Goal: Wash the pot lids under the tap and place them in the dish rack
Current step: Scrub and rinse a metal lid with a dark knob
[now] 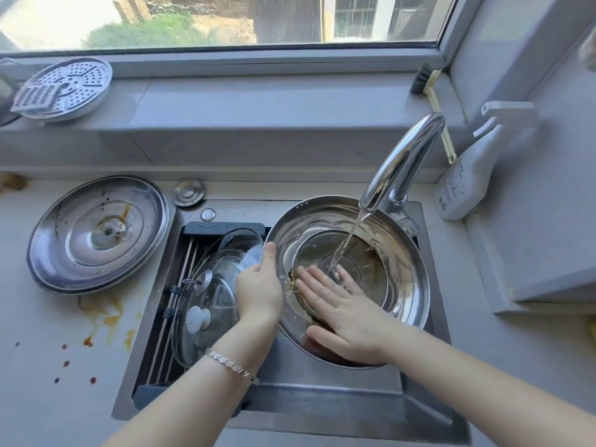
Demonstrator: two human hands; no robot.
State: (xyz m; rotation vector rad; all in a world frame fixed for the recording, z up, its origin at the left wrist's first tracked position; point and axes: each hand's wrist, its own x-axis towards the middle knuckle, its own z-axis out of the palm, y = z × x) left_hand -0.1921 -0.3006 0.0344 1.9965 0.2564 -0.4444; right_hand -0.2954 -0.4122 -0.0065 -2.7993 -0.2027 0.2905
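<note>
Head view: over the sink [322,398], the left hand [258,295] grips the left rim of a steel lid [409,275] held tilted under the running tap [400,159]. The right hand [342,321] lies flat inside it, fingers [309,279] straight. Two glass lids [206,304] sit in the dish rack [225,228] at left; a stained lid [96,233] lies on the bench [48,382].

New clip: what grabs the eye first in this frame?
Water from the tap streams into a steel lid held over the sink; the left hand grips its rim, the right hand lies flat inside. Left of it, a stained lid sits on the splattered counter.
</note>
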